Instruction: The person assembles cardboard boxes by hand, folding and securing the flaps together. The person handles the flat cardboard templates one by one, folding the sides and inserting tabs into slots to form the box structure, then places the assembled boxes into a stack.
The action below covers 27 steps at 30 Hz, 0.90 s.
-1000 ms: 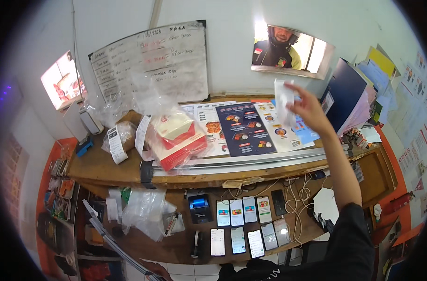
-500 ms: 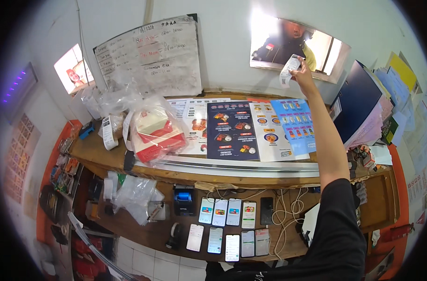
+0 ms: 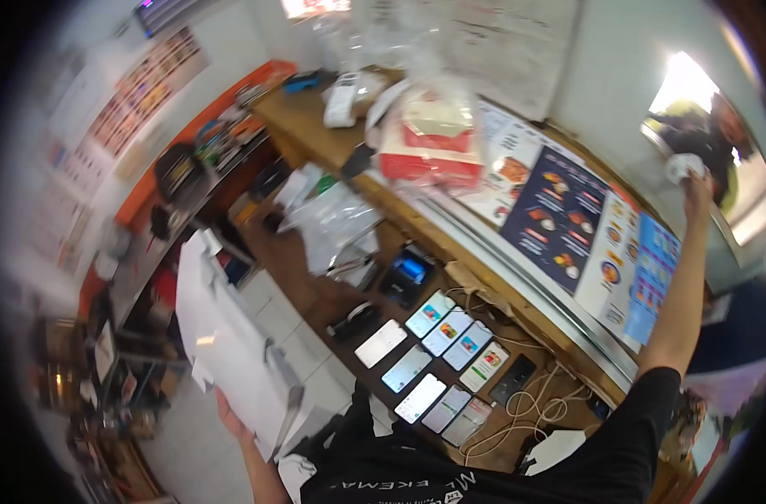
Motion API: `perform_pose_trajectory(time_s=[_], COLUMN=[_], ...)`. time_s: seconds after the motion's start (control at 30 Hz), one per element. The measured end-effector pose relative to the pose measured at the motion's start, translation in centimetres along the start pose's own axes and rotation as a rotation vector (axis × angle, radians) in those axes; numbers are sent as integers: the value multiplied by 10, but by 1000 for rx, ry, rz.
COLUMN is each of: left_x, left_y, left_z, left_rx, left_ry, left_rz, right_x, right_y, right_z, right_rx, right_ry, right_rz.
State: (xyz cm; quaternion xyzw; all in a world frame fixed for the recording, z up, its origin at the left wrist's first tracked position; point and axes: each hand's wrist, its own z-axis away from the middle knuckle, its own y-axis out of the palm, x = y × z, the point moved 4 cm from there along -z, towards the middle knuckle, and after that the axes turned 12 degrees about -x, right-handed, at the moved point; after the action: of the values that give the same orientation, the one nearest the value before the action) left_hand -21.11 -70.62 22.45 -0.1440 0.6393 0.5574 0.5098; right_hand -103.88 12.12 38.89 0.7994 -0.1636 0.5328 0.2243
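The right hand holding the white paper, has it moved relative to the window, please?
Yes. The right hand with the white paper has moved from over the menu posters up to the window.

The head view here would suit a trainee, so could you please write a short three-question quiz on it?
1. True or false: the right hand is raised at the service window, holding a small crumpled white item.
2. What does the left hand hold? A) a phone B) a white paper bag C) a red box
3. Where do the rows of phones lie: on the upper counter or the lower shelf?

Key: 1 true; 2 B; 3 the lower shelf.
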Motion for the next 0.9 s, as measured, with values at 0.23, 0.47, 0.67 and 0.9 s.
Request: perform_pose_trajectory(time_s=[0.23, 0.47, 0.67, 0.9], left_x=[-13, -5, 29, 111], left_y=[-7, -14, -25, 61], left_z=[21, -14, -78, -107], left_rx=[-46, -4, 160, 489], left_ry=[-115, -157, -340, -555], left_rz=[236, 52, -11, -500], right_x=[-32, 108, 196, 108], right_y=[21, 55, 123, 26], right_z=[-38, 119, 565, 828], right_rx=[11, -131, 887, 717], right_ry=[-30, -722, -90, 959], right_rz=[17, 294, 188, -88])
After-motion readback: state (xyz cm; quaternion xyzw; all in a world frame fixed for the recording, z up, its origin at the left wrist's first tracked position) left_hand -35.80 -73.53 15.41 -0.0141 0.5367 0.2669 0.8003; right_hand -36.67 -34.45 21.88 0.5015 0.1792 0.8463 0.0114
